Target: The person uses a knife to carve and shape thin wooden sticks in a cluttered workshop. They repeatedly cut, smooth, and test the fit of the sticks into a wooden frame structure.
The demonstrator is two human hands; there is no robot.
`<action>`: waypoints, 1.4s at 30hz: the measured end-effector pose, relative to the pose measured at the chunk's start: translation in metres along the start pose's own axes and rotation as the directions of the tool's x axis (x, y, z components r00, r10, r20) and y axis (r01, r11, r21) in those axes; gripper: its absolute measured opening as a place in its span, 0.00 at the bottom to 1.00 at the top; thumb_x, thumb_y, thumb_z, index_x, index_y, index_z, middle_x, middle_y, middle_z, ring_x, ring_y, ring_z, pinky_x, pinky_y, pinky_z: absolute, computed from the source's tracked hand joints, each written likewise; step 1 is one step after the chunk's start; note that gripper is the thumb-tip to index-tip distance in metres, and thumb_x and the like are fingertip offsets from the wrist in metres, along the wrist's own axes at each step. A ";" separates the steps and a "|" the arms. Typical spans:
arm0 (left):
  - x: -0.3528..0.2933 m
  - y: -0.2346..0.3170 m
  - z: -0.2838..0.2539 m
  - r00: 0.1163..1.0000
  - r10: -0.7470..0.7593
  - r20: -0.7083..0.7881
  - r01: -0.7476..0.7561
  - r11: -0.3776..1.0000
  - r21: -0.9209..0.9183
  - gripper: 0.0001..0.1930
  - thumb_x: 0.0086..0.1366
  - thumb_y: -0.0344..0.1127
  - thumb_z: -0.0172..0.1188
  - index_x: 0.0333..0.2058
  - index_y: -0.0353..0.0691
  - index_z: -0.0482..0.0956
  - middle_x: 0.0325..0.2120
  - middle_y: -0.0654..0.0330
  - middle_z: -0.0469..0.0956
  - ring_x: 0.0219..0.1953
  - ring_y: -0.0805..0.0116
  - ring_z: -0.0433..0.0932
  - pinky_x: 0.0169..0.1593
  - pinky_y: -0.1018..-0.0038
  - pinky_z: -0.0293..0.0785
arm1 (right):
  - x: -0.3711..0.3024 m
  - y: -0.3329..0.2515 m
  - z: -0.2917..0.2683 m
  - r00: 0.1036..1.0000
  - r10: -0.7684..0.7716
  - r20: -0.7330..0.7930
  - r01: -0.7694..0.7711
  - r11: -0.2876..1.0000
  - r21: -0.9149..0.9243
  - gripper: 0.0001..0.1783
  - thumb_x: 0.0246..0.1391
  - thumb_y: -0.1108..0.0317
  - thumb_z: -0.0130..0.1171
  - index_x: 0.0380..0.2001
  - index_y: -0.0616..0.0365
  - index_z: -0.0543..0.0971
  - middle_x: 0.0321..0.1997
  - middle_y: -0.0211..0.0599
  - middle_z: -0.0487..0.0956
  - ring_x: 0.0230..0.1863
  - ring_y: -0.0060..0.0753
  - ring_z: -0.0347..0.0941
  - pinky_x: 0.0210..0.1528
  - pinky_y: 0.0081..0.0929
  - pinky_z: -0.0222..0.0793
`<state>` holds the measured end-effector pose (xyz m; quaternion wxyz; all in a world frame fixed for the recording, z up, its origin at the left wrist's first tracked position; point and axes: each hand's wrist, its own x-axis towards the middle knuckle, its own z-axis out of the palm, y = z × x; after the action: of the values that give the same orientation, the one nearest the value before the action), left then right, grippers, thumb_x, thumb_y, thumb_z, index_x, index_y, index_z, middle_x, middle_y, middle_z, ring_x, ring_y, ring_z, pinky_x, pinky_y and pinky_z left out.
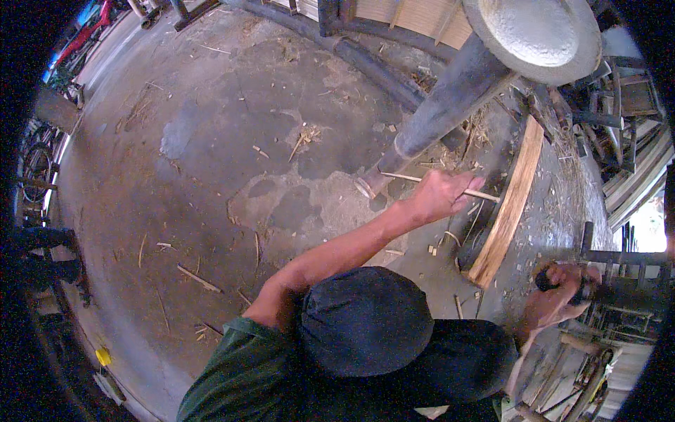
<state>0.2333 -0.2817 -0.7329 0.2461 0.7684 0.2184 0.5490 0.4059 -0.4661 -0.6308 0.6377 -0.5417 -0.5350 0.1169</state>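
Observation:
My left hand [444, 193] reaches out over the floor with its fingers closed round a thin, pale wooden stick [402, 176]. One end of the stick points toward the foot of a dark post; the other comes up to a curved, thick wooden plank [508, 207]. At the right, my right hand [568, 283] is curled beside a dark round shape [546, 278]. Some dark thing shows at its fingers, too unclear to name. My dark-clad knees [369, 320] hide part of the right arm.
A dark post [453, 98] bears a round top with a whitish surface [531, 32]. Wood chips and thin slivers [200, 278] lie scattered over the concrete floor [176, 190]. Stacked timber [640, 162] stands at the right. A bicycle wheel [39, 165] is at the far left.

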 end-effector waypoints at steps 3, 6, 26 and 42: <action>-0.003 0.001 0.001 0.999 0.002 0.040 -0.002 1.000 0.014 0.11 0.62 0.36 0.56 0.25 0.37 0.69 0.15 0.50 0.71 0.18 0.51 0.74 0.22 0.60 0.71 | -0.032 0.018 0.015 0.978 0.162 0.131 -0.071 0.849 -0.523 0.09 0.51 0.75 0.49 0.37 0.55 0.72 0.23 0.33 0.73 0.23 0.29 0.66 0.29 0.27 0.67; -0.001 -0.002 -0.001 1.000 0.005 0.026 -0.006 0.999 0.046 0.10 0.62 0.36 0.56 0.25 0.37 0.69 0.15 0.50 0.71 0.17 0.51 0.74 0.22 0.60 0.71 | -0.006 -0.003 0.020 0.957 0.042 0.288 0.214 0.569 -0.794 0.08 0.51 0.75 0.50 0.36 0.54 0.71 0.21 0.33 0.71 0.22 0.28 0.64 0.27 0.30 0.66; 0.000 0.000 -0.002 0.999 -0.012 0.041 0.013 1.000 -0.020 0.07 0.62 0.35 0.55 0.29 0.38 0.73 0.18 0.53 0.72 0.20 0.53 0.74 0.24 0.60 0.70 | 0.022 -0.033 -0.011 0.800 0.084 -0.594 -0.221 0.962 -0.162 0.33 0.55 0.72 0.52 0.63 0.60 0.57 0.22 0.29 0.70 0.21 0.22 0.62 0.24 0.21 0.60; 0.003 0.006 -0.005 1.000 0.015 -0.017 -0.014 0.999 0.032 0.09 0.62 0.35 0.56 0.27 0.36 0.72 0.18 0.50 0.74 0.20 0.53 0.76 0.24 0.61 0.71 | -0.024 -0.001 0.026 0.966 0.170 0.197 0.163 0.192 -0.968 0.43 0.46 0.70 0.55 0.67 0.50 0.52 0.55 0.54 0.69 0.55 0.51 0.66 0.54 0.38 0.64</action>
<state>0.2301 -0.2839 -0.7258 0.2280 0.7688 0.2235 0.5540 0.3747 -0.4687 -0.6477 0.0707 -0.8032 -0.5639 -0.1786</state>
